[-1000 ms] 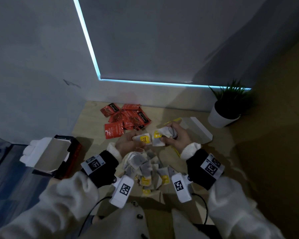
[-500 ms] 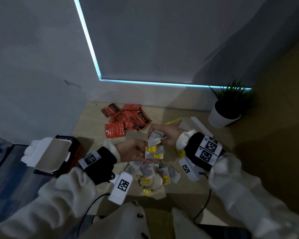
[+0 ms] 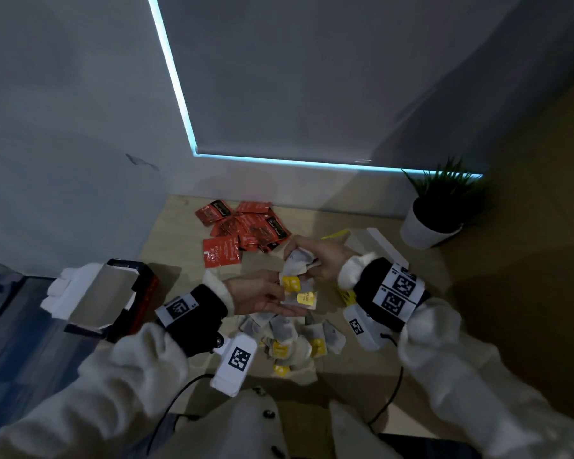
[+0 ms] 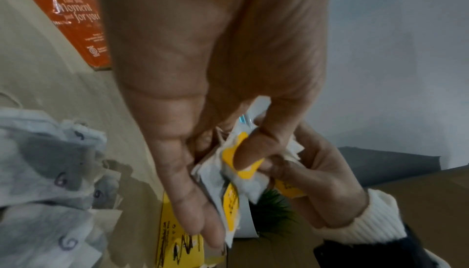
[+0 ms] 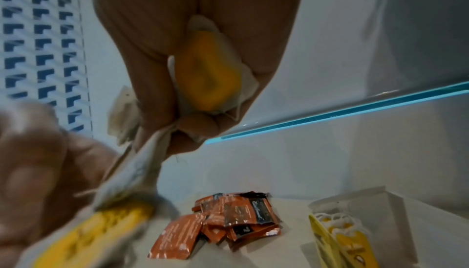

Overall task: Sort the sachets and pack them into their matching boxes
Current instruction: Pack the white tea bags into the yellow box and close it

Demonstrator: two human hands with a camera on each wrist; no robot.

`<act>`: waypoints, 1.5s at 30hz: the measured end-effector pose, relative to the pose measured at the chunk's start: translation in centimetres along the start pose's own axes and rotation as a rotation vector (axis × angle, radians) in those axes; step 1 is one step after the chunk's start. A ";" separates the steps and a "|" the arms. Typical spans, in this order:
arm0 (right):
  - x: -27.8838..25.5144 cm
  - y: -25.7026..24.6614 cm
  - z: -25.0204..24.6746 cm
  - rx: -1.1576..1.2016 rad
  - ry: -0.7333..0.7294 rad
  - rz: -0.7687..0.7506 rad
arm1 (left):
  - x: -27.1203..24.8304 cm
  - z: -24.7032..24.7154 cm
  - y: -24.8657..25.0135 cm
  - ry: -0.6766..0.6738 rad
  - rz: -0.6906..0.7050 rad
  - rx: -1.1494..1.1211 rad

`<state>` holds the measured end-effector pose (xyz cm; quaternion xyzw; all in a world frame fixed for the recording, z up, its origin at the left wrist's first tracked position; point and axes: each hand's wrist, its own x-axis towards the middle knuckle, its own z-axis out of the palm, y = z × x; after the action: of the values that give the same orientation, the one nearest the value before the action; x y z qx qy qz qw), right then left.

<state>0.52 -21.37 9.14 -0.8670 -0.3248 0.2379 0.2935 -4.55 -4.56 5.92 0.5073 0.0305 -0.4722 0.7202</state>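
My left hand (image 3: 279, 294) lies palm up over the table, its thumb pinching yellow-tagged tea bags (image 3: 299, 291); the pinch shows close up on the tea bags (image 4: 237, 159) in the left wrist view. Just above it my right hand (image 3: 307, 261) grips a crumpled bunch of white tea bags (image 3: 295, 263), whose yellow tag (image 5: 208, 75) is squeezed between its fingers. Loose tea bags (image 3: 295, 339) lie heaped below both hands. Red sachets (image 3: 246, 228) are piled further back. The yellow and white box (image 5: 352, 230) stands open on the right, and the red and black box (image 3: 103, 296) stands open on the left.
A potted plant (image 3: 428, 223) stands at the back right by the wall. One red sachet (image 4: 76, 21) lies flat left of my left hand. A blue patterned surface (image 3: 0, 293) borders the table on the left. Cables run from both wrist cameras toward my body.
My right hand swung up and over my left hand with its bunch of tea bags. My left hand turned palm up and holds tagged bags beneath it.
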 end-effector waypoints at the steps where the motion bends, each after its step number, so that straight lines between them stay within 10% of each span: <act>1: -0.2 0.1 -0.4 0.050 0.032 -0.014 | -0.1 -0.1 0.0 0.003 -0.007 -0.011; 8: -1.6 0.7 -1.3 0.312 0.068 -0.010 | 0.2 -0.5 -0.1 0.011 0.000 -0.087; 14: -1.9 1.8 1.2 0.644 0.573 0.210 | 1.7 -0.8 -0.7 0.271 0.220 -0.229; 17: -1.4 1.8 3.3 0.894 0.604 0.298 | 2.4 -0.8 -0.8 0.357 0.303 -0.214; 24: -0.5 1.1 4.4 0.813 0.740 0.366 | 3.2 0.0 -1.3 0.354 0.373 -0.137; 34: 0.0 0.7 5.0 0.767 0.741 0.372 | 2.3 -0.1 -0.3 0.123 0.331 -0.407; 45: -0.7 0.1 3.4 0.788 0.466 0.371 | 2.7 -0.4 -0.2 0.369 0.278 -0.378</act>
<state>-1.94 -20.71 6.77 -0.7634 0.0242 0.1907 0.6167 -3.03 -6.05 4.20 0.4408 0.1784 -0.2547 0.8420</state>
